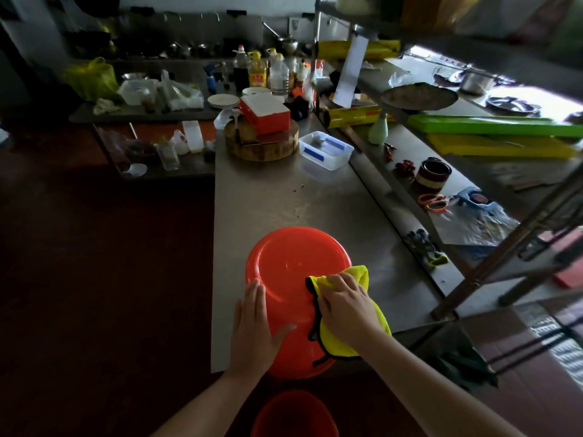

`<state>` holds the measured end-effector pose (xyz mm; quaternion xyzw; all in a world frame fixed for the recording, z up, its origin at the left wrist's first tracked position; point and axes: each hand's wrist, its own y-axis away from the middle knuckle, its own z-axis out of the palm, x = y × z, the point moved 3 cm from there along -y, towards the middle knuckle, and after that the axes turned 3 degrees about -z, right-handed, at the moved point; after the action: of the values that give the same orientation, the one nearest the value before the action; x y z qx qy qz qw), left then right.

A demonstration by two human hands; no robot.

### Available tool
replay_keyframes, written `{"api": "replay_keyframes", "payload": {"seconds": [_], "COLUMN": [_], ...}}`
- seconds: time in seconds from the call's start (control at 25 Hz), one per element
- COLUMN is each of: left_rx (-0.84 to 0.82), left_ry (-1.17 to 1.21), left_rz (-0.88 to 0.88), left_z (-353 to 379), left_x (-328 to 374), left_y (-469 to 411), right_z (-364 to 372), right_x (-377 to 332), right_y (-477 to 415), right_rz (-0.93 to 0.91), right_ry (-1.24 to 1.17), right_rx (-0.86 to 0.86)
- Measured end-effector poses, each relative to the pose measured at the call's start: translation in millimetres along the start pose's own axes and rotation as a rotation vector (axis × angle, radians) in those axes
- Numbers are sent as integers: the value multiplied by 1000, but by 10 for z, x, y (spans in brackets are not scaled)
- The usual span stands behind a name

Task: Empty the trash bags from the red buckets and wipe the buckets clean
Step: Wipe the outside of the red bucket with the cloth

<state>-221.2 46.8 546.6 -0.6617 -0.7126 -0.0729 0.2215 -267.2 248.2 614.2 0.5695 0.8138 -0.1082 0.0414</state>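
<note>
A red bucket (290, 266) stands upside down at the near end of the steel counter (271, 203), its flat bottom facing up. My left hand (255, 323) lies flat on the bucket's left side with straight fingers. My right hand (344, 307) presses a yellow cloth (359, 275) with black edging against the bucket's right side, fingers bent over the cloth. A second red bucket (293, 414) stands on the floor below, between my forearms, only its top showing.
Further along the counter sit a clear plastic box (325, 149) and a round wooden chopping block (262, 143) with a red-and-white box on it. Bottles and plates crowd the far end. A metal shelf rack (473, 171) runs along the right. Dark floor lies to the left.
</note>
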Motion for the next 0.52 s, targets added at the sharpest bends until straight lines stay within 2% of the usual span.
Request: {"api": "replay_keyframes", "payload": {"seconds": [0.36,0.52], "left_rx": [-14,-29], "left_ry": [-41,-41], "left_rz": [3,18], "left_z": [-6,-13], "left_x": [-41,-41], "left_y": [-24,-48], "right_z": [156,106], "right_x": [-586,-495], "right_y": [-114,-213], "right_rz": [-139,-163], "right_ry": [-58,-217], "right_rx": [-95,-13]}}
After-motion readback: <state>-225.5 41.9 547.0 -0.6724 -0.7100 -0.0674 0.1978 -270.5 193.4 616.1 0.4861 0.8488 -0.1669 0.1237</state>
